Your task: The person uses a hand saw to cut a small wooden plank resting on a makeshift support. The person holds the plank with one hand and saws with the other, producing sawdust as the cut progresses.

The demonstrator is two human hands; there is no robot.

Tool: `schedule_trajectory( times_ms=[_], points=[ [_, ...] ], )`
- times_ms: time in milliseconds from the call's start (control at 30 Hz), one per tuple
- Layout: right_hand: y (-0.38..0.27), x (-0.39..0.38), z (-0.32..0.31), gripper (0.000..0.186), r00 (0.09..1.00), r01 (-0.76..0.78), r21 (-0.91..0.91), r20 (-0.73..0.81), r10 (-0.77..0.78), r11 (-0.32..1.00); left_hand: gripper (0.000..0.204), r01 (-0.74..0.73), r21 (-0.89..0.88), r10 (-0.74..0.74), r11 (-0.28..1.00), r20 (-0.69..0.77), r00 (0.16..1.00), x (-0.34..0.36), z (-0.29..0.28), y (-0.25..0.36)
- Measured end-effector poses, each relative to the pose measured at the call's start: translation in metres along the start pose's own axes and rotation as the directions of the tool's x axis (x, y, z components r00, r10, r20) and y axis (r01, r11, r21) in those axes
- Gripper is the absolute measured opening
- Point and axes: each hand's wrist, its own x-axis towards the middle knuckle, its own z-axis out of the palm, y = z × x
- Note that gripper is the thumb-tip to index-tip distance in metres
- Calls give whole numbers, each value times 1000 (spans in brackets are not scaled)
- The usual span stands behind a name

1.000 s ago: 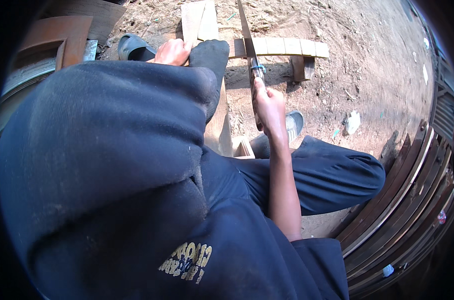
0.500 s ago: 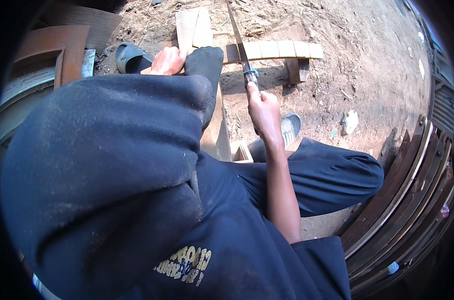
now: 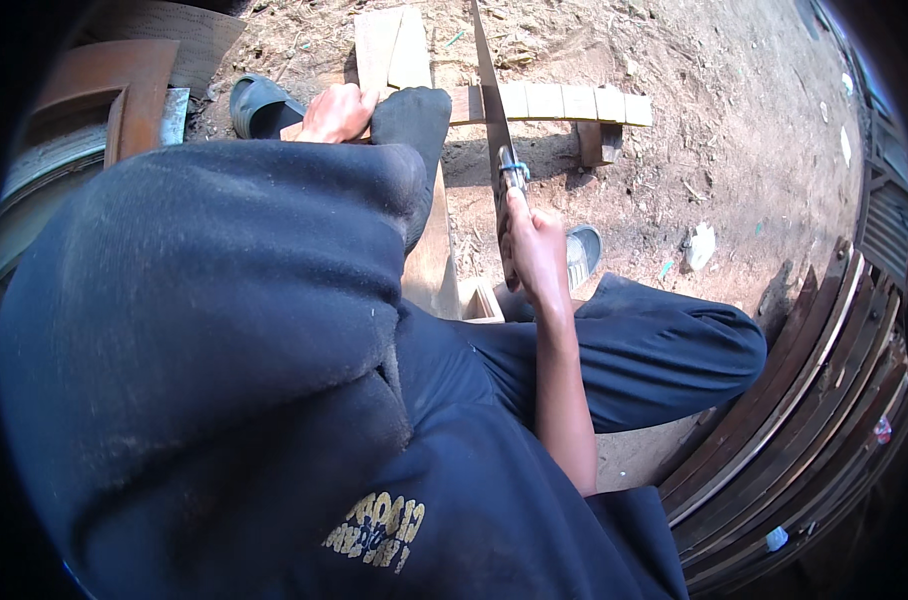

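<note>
My right hand (image 3: 540, 240) is closed around the handle of a hand saw (image 3: 495, 110). The saw's long blade points away from me and crosses a wooden strip (image 3: 544, 102), whose pale right part has several crosswise lines. My left hand (image 3: 336, 114) grips the left part of this strip, its fingers partly hidden. Right beside that hand, my foot in a dark sock (image 3: 411, 115) presses down on the wood. Under the foot runs a light wooden board (image 3: 392, 45), reaching away from me. A dark wooden block (image 3: 599, 143) stands below the strip's right part.
Dark planks (image 3: 804, 400) lie stacked at the right. A brown wooden frame (image 3: 139, 100) and other panels lean at the far left. Grey slippers, one by my left hand (image 3: 259, 103), one by my right (image 3: 582, 252), rest on the dirt ground. White litter (image 3: 700, 246) lies farther right.
My right hand has drawn the saw back toward me and slightly right, so the handle is lower in view. The left hand and foot stay in place on the strip.
</note>
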Motion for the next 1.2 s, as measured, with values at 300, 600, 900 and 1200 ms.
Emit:
schedule_trajectory(
  times_ms=[300, 600, 900, 1200],
  points=[
    [-36, 27, 10, 52, 987, 132, -106, -73, -140, 986, 36, -197, 198, 201, 960, 0, 980, 2, 5, 1],
    [11, -4, -2, 55, 1000, 0, -113, -25, -3, 994, 36, -100, -201, 130, 975, 141, 981, 31, 46, -56],
    [14, -16, -2, 52, 1000, 15, -108, 3, -15, 994, 60, 81, -12, -81, 997, 17, 997, 1, -2, 0],
    [-36, 32, 7, 54, 993, 106, -91, -46, -110, 990, 39, -188, 234, 194, 954, -5, 981, -7, -2, 10]
  ],
)
